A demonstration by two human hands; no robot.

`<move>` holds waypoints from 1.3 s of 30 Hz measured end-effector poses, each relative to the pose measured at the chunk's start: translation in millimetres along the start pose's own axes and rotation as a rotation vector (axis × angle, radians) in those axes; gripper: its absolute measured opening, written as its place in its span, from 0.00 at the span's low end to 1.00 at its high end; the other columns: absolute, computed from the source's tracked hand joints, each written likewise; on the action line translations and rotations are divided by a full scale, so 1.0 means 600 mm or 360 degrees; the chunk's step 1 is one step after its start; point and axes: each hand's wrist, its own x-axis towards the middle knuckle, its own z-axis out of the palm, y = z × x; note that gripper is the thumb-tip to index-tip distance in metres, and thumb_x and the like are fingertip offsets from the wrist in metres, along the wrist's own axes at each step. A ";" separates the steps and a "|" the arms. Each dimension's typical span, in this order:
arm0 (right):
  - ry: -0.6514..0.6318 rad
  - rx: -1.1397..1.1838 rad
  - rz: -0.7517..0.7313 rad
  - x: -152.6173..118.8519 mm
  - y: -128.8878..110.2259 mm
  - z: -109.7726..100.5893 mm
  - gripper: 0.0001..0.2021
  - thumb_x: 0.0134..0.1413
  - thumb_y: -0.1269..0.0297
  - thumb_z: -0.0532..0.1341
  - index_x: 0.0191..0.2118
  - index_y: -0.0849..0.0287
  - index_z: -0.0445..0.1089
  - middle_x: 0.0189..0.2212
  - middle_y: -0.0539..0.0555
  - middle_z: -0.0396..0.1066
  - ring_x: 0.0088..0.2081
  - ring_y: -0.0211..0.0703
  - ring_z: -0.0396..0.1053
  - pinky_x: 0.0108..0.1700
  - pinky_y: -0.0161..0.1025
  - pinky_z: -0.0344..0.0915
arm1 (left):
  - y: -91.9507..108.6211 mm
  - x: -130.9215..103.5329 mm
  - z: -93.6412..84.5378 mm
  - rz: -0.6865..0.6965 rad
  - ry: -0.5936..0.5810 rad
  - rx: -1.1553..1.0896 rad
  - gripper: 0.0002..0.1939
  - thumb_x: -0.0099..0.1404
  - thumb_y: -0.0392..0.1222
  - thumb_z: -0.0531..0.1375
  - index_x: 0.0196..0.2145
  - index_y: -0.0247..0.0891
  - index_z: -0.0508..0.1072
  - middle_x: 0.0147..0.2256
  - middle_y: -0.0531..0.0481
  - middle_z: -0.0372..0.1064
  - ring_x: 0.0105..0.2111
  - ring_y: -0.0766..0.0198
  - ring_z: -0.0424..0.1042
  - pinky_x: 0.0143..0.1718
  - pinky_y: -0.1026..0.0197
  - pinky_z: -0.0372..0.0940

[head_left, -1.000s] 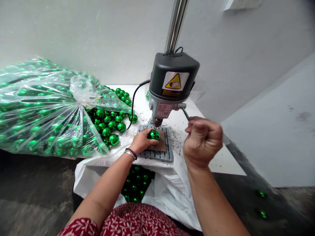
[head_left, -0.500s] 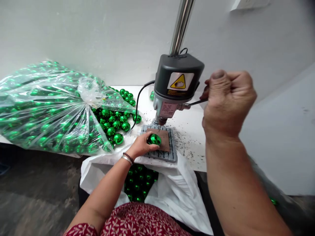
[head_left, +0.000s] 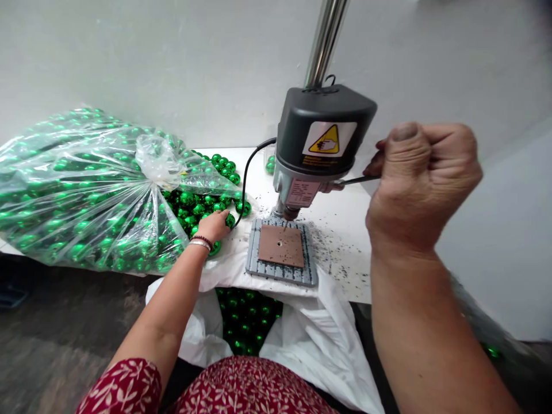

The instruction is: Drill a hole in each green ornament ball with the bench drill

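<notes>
My right hand (head_left: 425, 184) is wrapped round the lever (head_left: 360, 179) on the right side of the drill press (head_left: 325, 132). Beneath the drill bit, a brown square pad (head_left: 281, 246) with a small hole lies on the grey slotted base (head_left: 254, 253). No ball rests on the pad. My left hand (head_left: 214, 226) reaches into the loose shiny green balls (head_left: 186, 199) left of the base, its fingertips at one green ball (head_left: 230, 220). Whether those fingers grip it is hard to see.
A knotted clear plastic bag (head_left: 86, 195) full of green balls fills the left of the white table (head_left: 345, 224). Dark shavings lie around the base. An open white sack (head_left: 319, 339) with green balls hangs at the front edge. A black cable (head_left: 245, 178) curves left of the drill.
My left hand has moved left from the pad to the loose balls, and the ball it held is gone from the pad. My right hand remains on the lever, while the view has shifted slightly.
</notes>
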 end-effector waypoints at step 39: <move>-0.0058 0.0106 -0.0023 -0.021 -0.003 -0.006 0.19 0.66 0.47 0.54 0.33 0.59 0.61 0.25 0.44 0.57 0.26 0.25 0.55 0.34 0.32 0.59 | 0.144 -0.048 0.039 0.0066 -0.0443 -0.1800 0.28 0.65 0.46 0.62 0.60 0.33 0.71 0.41 0.46 0.78 0.27 0.69 0.73 0.27 0.67 0.63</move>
